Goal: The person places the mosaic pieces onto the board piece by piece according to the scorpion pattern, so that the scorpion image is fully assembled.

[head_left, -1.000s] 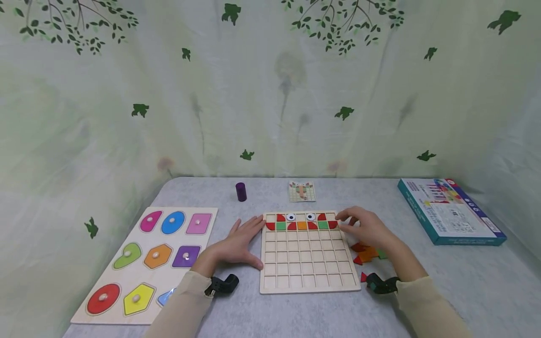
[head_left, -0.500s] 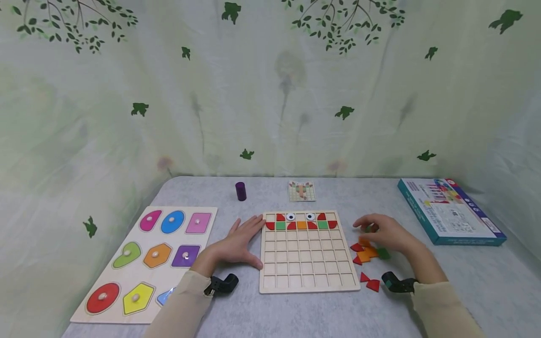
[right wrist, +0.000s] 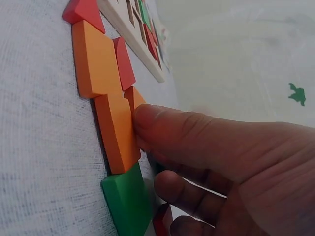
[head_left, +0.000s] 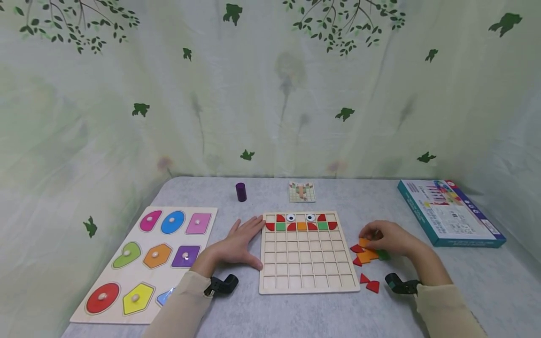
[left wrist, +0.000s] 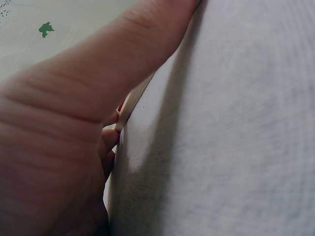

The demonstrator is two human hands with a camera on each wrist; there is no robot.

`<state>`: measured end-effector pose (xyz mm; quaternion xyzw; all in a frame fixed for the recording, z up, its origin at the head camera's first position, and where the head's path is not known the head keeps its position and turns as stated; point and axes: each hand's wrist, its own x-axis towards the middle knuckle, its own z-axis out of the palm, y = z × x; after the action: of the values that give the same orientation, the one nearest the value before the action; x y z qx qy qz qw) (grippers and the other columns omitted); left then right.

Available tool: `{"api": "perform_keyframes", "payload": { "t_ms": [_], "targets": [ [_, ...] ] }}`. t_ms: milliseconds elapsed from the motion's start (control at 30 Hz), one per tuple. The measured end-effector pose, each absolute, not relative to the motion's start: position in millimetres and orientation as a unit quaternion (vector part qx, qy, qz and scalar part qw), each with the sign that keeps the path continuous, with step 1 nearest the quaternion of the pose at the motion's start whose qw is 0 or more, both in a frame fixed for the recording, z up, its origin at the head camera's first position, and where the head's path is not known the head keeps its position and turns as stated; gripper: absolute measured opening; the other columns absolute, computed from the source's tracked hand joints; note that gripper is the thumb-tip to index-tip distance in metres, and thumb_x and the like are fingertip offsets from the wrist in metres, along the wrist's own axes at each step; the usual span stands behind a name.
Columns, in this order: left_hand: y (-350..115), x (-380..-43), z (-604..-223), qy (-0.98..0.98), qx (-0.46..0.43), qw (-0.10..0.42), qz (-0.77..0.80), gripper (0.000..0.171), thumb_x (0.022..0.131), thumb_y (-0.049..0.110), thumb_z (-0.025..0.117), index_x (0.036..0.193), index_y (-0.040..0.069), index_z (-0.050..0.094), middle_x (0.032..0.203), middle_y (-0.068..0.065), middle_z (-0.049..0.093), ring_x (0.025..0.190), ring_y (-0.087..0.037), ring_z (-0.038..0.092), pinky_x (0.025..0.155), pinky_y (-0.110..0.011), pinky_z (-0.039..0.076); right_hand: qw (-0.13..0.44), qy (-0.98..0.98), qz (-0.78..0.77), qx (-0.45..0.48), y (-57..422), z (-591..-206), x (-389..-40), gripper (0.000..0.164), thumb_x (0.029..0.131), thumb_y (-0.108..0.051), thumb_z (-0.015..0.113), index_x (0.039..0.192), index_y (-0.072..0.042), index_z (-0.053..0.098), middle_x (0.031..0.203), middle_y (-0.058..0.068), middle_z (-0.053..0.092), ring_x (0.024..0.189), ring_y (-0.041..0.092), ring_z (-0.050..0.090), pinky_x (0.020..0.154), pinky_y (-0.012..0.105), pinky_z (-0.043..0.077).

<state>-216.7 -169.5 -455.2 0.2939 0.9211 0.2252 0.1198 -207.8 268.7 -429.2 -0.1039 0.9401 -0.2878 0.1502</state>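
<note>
My left hand (head_left: pixel 240 244) lies with fingers spread at the left edge of a wooden grid board (head_left: pixel 309 271), its thumb lower along the same edge. Red, green and orange pieces and two eye pieces fill parts of the board's top two rows. Right of the board, my right hand (head_left: pixel 390 238) reaches into a small pile of loose blocks. In the right wrist view its thumb lies on an orange block (right wrist: pixel 134 95), with the other fingers curled behind. Beside it are two more orange blocks, a green block (right wrist: pixel 129 201) and red pieces (right wrist: pixel 125 64).
At left lies a shape puzzle board (head_left: pixel 141 277) with knobbed pieces. Behind the grid board are a pattern card (head_left: pixel 302 192) and a dark purple cylinder (head_left: pixel 241 192). A teal-edged box (head_left: pixel 452 213) lies at the right. Two red pieces (head_left: pixel 373 286) sit nearer the front.
My right hand has left the board's upper right corner, moved right, then come down onto the orange blocks. The left hand stays in place.
</note>
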Motion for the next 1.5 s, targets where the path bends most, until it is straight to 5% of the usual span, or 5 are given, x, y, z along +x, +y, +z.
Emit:
{"api": "perform_keyframes", "payload": {
  "t_ms": [833,1500],
  "targets": [
    [-169,-217,-455,0.922,0.294,0.119,0.222,0.123,0.069,0.055,0.086,0.159,0.004,0.020,0.169,-0.013,0.015,0.157,-0.033,0.009,0.124,-0.063,-0.002,0.132,0.921,-0.358,-0.085,262,-428,-211,0.009,0.094,-0.016,0.068,0.102,-0.013,0.067,0.096,0.007,0.063,0.083,0.021,0.059,0.071,0.030,0.055],
    [-168,-217,-455,0.923,0.294,0.118,0.218,0.124,0.068,0.056,0.086,0.160,0.005,0.020,0.169,-0.013,0.015,0.157,-0.034,0.009,0.124,-0.064,-0.001,0.103,0.922,-0.354,-0.120,238,-423,-213,0.028,0.090,-0.008,0.070,0.117,-0.015,0.069,0.118,0.009,0.066,0.098,0.021,0.059,0.078,0.029,0.058]
  ]
}}
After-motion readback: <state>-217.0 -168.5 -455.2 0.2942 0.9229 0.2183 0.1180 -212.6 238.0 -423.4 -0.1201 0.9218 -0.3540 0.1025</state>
